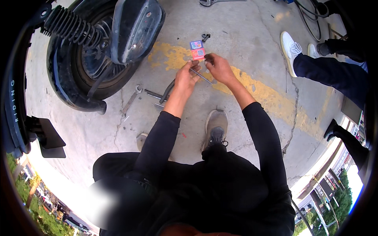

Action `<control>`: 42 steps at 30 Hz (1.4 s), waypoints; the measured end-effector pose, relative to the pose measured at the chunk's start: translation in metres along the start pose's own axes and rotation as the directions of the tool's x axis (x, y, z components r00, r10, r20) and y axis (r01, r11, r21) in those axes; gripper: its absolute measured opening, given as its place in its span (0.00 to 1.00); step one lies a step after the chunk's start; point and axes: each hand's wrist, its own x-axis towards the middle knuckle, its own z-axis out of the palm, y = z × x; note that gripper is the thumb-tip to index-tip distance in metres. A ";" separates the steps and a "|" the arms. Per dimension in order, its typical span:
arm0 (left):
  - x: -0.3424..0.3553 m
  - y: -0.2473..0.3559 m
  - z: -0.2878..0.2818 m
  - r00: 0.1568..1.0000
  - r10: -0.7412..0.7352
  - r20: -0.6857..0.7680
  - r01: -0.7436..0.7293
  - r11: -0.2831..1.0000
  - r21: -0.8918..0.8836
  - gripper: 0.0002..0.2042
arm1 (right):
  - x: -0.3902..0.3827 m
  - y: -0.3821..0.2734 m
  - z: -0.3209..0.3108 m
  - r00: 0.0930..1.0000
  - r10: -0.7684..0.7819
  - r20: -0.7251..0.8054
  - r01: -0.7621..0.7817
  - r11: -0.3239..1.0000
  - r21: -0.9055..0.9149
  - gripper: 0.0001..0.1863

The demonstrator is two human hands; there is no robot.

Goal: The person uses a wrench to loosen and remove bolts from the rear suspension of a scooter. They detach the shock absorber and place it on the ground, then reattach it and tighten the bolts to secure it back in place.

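Grey floor (244, 31), cracked, worn yellow stripe (256, 85) below right hand (220, 69). Left hand (184, 78) curled round thin metal rod (204, 77); rod slants toward right hand, maybe tucked low so fingertips have room for card. Red-and-blue card (197, 49) just past both hands, by fingertips. Right hand fingers bent at card's near corner; cannot tell if they grip. Dark bolts (205, 37) past card, maybe put close so easy to find. Wrench (131, 101) left of left hand, likely in easy reach. Big wheel (84, 74) farther left.
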 end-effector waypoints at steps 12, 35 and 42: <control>-0.049 0.003 0.036 0.973 0.199 -0.116 -0.162 0.949 0.269 0.16 | -0.049 -0.060 0.036 0.922 -0.304 -0.239 0.252 0.941 -0.224 0.28; -0.129 0.072 0.034 0.819 0.395 0.416 -0.390 -0.148 0.909 0.10 | -0.038 -0.099 -0.018 0.926 0.300 0.231 -0.373 0.624 0.687 0.14; -0.175 0.135 0.032 0.716 0.479 0.508 -0.457 -0.229 0.860 0.09 | -0.070 -0.174 -0.023 0.878 -0.458 0.140 0.471 0.774 -0.423 0.18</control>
